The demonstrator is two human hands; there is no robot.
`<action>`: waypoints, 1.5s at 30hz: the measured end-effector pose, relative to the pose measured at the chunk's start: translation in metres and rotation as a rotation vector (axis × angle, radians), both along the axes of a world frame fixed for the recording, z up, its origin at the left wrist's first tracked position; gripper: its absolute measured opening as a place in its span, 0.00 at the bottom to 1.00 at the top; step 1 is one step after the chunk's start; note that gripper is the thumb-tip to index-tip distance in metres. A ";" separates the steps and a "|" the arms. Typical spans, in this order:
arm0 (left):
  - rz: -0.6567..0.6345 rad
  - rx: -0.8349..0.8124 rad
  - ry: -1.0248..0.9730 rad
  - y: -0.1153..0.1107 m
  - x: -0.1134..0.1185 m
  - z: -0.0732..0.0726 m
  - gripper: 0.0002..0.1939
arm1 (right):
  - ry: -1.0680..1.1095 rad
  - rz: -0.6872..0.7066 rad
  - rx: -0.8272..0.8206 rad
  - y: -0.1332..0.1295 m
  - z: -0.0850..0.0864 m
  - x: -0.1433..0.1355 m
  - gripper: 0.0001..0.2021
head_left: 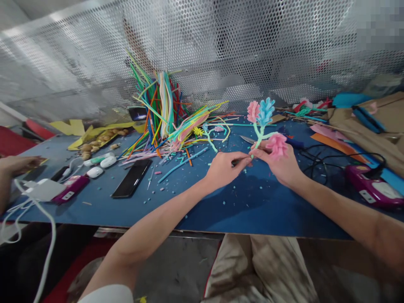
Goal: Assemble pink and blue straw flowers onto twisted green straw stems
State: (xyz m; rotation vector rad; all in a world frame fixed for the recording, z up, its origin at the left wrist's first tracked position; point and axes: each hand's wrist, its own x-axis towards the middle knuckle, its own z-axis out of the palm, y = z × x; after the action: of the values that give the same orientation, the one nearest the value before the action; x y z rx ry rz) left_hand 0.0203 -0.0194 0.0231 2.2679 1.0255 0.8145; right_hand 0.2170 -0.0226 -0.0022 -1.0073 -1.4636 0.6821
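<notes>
Above the blue table stands a pipe-cleaner flower [260, 134] with a mint-green branching stem, pink and blue heads at the top and a larger pink head low on the right. My right hand [280, 162] grips its stem between thumb and fingers. From the left, my left hand [225, 168] pinches the stem's lower end, fingertips touching those of the right hand. Just behind the left hand lies another green stem [211, 139] with a yellow head beside it. Scissors [248, 139] rest behind the right hand, partly hidden by it.
Bundled pipe cleaners [162, 109] rise at the back against a perforated metal screen [246, 50]. A black phone [132, 179], a purple power strip [71, 188] and white cables lie left. Another purple power strip [375, 185] sits right. A co-worker's hand [19, 164] is far left.
</notes>
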 end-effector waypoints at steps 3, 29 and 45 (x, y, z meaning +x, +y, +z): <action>-0.113 -0.222 -0.140 0.003 -0.002 0.004 0.19 | 0.069 0.087 -0.057 0.000 0.002 0.001 0.05; 0.170 0.103 0.010 0.000 0.005 -0.008 0.10 | 0.319 0.090 -0.146 -0.004 -0.008 -0.015 0.07; -0.082 -0.113 -0.166 -0.001 0.005 -0.002 0.19 | 0.326 0.355 -0.212 -0.010 0.014 -0.007 0.11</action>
State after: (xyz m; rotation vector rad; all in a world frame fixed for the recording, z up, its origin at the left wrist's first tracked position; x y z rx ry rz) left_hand 0.0256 -0.0202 0.0207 2.0943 0.8744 0.8716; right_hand 0.2103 -0.0324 0.0115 -0.7527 -1.3079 1.2204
